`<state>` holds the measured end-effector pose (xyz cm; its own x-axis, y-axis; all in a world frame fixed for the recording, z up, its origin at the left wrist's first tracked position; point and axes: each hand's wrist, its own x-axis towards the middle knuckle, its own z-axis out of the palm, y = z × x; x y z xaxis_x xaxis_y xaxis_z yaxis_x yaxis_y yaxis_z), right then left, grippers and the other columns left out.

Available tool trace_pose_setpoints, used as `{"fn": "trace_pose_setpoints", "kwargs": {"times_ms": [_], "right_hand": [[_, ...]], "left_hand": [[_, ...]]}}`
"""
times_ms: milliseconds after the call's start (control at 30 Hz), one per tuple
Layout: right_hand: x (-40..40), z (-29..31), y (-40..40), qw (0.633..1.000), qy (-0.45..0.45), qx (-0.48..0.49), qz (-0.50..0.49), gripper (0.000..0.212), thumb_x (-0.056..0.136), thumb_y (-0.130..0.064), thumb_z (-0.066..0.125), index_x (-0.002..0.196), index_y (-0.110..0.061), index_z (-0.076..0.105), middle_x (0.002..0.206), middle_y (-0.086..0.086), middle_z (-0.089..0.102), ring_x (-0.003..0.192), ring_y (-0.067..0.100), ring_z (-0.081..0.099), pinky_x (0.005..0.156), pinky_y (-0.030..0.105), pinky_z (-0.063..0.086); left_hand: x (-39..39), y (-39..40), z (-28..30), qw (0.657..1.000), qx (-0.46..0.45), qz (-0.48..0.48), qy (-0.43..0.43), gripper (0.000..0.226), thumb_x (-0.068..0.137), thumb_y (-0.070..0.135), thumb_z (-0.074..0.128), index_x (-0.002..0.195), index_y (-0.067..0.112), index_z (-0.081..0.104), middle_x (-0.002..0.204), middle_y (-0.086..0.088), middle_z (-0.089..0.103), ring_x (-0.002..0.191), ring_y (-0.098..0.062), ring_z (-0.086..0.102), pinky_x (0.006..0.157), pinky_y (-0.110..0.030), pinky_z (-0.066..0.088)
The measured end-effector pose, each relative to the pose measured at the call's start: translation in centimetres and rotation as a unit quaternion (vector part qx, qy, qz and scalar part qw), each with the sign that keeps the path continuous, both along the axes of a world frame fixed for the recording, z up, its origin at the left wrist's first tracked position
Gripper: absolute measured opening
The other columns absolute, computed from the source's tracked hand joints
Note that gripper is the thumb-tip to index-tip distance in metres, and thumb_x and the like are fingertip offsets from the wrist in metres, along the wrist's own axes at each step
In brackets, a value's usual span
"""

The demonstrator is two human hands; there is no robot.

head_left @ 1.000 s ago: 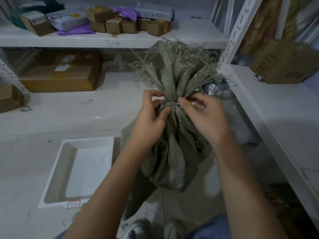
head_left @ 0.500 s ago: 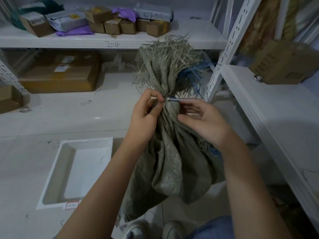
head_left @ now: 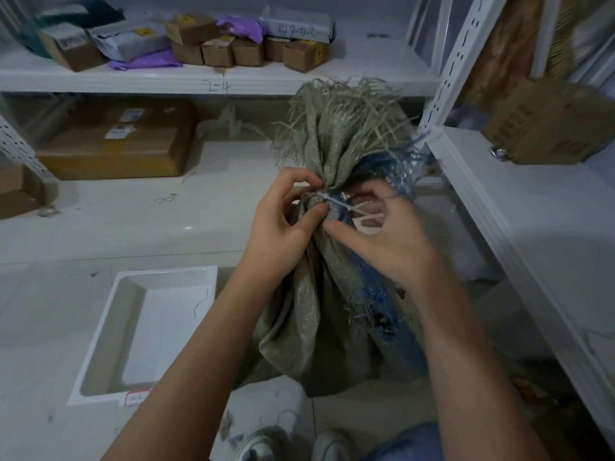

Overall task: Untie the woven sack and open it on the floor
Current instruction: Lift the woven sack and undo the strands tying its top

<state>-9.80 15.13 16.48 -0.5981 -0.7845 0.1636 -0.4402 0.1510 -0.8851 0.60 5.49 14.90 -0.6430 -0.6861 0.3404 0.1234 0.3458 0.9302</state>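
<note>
A grey-green woven sack (head_left: pixel 319 314) with a blue stripe stands upright on the floor in front of me. Its frayed top (head_left: pixel 346 128) fans out above a tied neck. A white tie (head_left: pixel 346 207) wraps the neck, with a loop and a loose end reaching right. My left hand (head_left: pixel 283 211) pinches the neck at the tie from the left. My right hand (head_left: pixel 386 234) holds the tie's loose part on the right, its index finger against the sack.
A white shallow tray (head_left: pixel 109 327) lies on the floor at left. White shelving (head_left: pixel 519 227) runs along the right and back, with cardboard boxes (head_left: pixel 116 144) on it. My shoes (head_left: pixel 263 444) are near the sack's base.
The sack has turned so its blue stripe shows more. The white tie has come out into a visible loop on the right, held in my right hand. Both hands stay at the neck.
</note>
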Motion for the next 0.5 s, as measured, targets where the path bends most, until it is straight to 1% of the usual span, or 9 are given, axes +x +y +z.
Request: {"fn": "trace_pose_setpoints", "kwargs": {"times_ms": [67, 100, 167, 233, 300, 333, 400, 467, 500], "right_hand": [[0.0, 0.5, 0.2, 0.997, -0.019, -0.040, -0.058, 0.048, 0.059, -0.046, 0.079, 0.100, -0.030, 0.061, 0.095, -0.015, 0.066, 0.088, -0.006, 0.062, 0.078, 0.014, 0.053], [0.1, 0.9, 0.4, 0.994, -0.030, -0.073, -0.081, 0.053, 0.059, -0.047, 0.079, 0.104, -0.026, 0.062, 0.098, -0.011, 0.067, 0.091, 0.000, 0.064, 0.080, 0.018, 0.055], [0.3, 1.4, 0.9, 0.990, -0.022, -0.117, -0.073, 0.032, 0.068, -0.034, 0.080, 0.094, -0.030, 0.063, 0.091, -0.015, 0.067, 0.087, 0.002, 0.065, 0.079, 0.020, 0.053], [0.7, 1.4, 0.9, 0.994, 0.046, -0.090, -0.052, 0.018, 0.075, -0.028, 0.078, 0.084, -0.031, 0.063, 0.082, -0.018, 0.065, 0.082, 0.001, 0.063, 0.076, 0.017, 0.050], [1.0, 0.8, 0.3, 0.989, 0.105, -0.047, -0.097, 0.018, 0.076, -0.034, 0.075, 0.087, -0.028, 0.062, 0.080, -0.016, 0.061, 0.080, 0.002, 0.060, 0.075, 0.022, 0.051], [1.0, 0.6, 0.0, 0.979, 0.124, -0.058, -0.148, 0.021, 0.075, -0.036, 0.074, 0.088, -0.027, 0.060, 0.080, -0.013, 0.060, 0.078, 0.006, 0.060, 0.074, 0.027, 0.053], [1.2, 1.0, -0.2, 0.946, 0.094, -0.187, -0.248, 0.024, 0.074, -0.033, 0.071, 0.080, -0.030, 0.048, 0.074, -0.008, 0.054, 0.068, 0.009, 0.057, 0.065, 0.030, 0.053], [1.0, 1.8, 0.4, 0.892, 0.078, -0.331, -0.297, 0.029, 0.079, -0.017, 0.066, 0.071, -0.025, 0.039, 0.064, -0.008, 0.043, 0.055, -0.002, 0.044, 0.054, 0.015, 0.042], [1.1, 2.0, 0.8, 0.880, 0.111, -0.355, -0.296, 0.027, 0.081, -0.011, 0.061, 0.069, -0.021, 0.040, 0.061, -0.009, 0.040, 0.052, -0.005, 0.040, 0.053, 0.008, 0.035]], "left_hand": [[0.0, -0.1, -0.2, 1.000, -0.010, 0.017, -0.010, 0.024, 0.083, -0.007, 0.060, 0.096, 0.013, 0.054, 0.095, 0.010, 0.060, 0.090, 0.001, 0.062, 0.078, -0.020, 0.051], [0.0, -0.1, -0.2, 0.999, -0.012, 0.027, -0.017, 0.024, 0.083, -0.007, 0.061, 0.095, 0.014, 0.056, 0.094, 0.013, 0.061, 0.091, 0.002, 0.062, 0.080, -0.020, 0.051], [0.0, 0.0, -0.2, 0.998, -0.017, 0.047, -0.028, 0.025, 0.082, -0.006, 0.063, 0.094, 0.016, 0.059, 0.093, 0.016, 0.063, 0.088, 0.010, 0.062, 0.079, -0.012, 0.050], [-0.1, 0.0, -0.2, 0.997, -0.027, 0.066, -0.038, 0.026, 0.080, -0.004, 0.065, 0.093, 0.018, 0.062, 0.092, 0.020, 0.063, 0.086, 0.014, 0.061, 0.080, -0.005, 0.047], [-0.1, 0.2, -0.2, 0.994, -0.037, 0.086, -0.048, 0.028, 0.080, -0.003, 0.065, 0.094, 0.021, 0.063, 0.091, 0.022, 0.062, 0.086, 0.015, 0.060, 0.082, -0.004, 0.046], [-0.1, 0.2, -0.3, 0.994, -0.035, 0.095, -0.051, 0.029, 0.080, -0.002, 0.065, 0.096, 0.022, 0.064, 0.092, 0.021, 0.063, 0.088, 0.011, 0.061, 0.085, -0.006, 0.047], [-0.1, 0.4, -0.4, 0.992, -0.021, 0.106, -0.062, 0.027, 0.081, 0.001, 0.065, 0.100, 0.021, 0.066, 0.095, 0.015, 0.065, 0.094, -0.002, 0.062, 0.088, -0.015, 0.049], [0.0, 0.3, -0.7, 0.991, -0.012, 0.111, -0.074, 0.025, 0.082, 0.005, 0.066, 0.102, 0.021, 0.067, 0.097, 0.011, 0.065, 0.095, -0.005, 0.061, 0.086, -0.015, 0.048], [0.0, 0.2, -0.8, 0.990, -0.011, 0.113, -0.078, 0.025, 0.082, 0.006, 0.066, 0.101, 0.023, 0.066, 0.097, 0.011, 0.065, 0.091, -0.001, 0.060, 0.083, -0.011, 0.047]]}}
